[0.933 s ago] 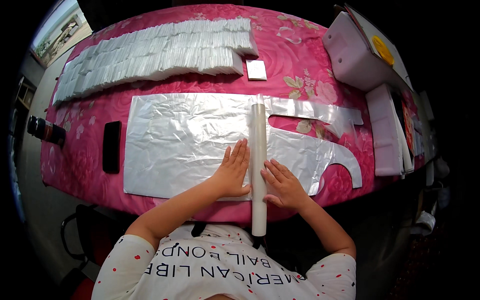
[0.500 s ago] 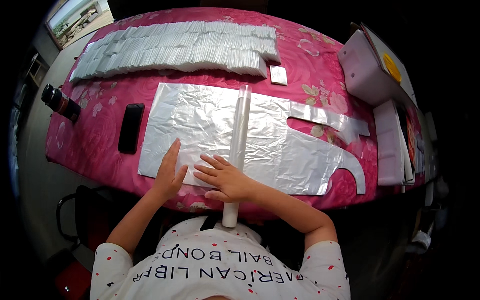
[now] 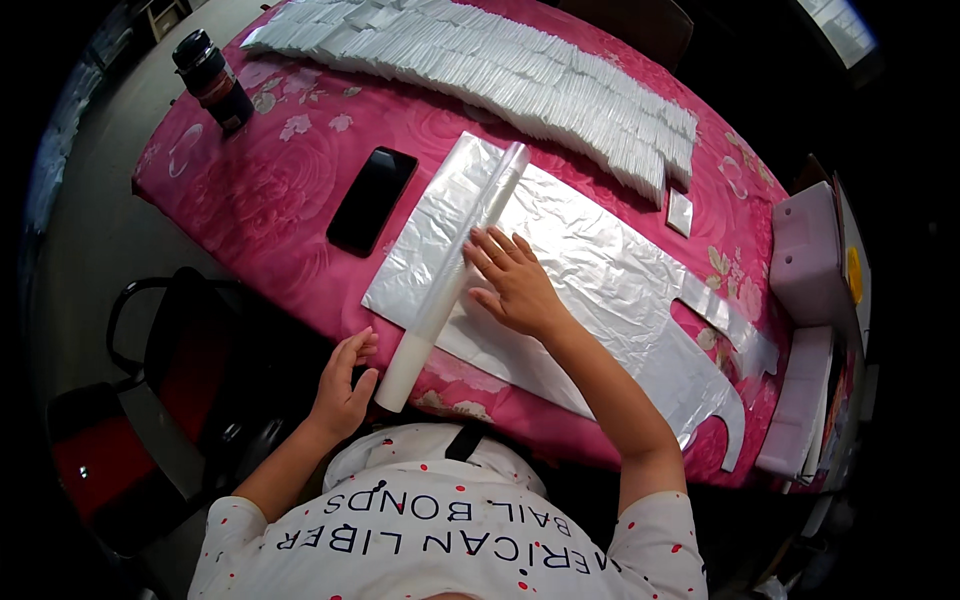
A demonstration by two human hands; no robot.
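A white, shiny plastic apron lies flat on the table, its neck loop and strap pointing right. Across its left part rests a translucent white tube, slanting from the far edge to past the near edge. My right hand is spread over the apron, its fingertips at the tube's right side; whether they press on it I cannot tell. Close to the tube's near end, at the table edge, my left hand hovers with loosely bent fingers and nothing in them.
Long rows of folded white packets line the far side, with a single packet beside them. A black phone and a dark bottle stand or lie left. White foam boxes are at right; a red-black chair is at lower left.
The tube has shifted left along the apron toward its straight end, my right hand following. My left hand has come off the apron to the near table edge. The whole view has turned.
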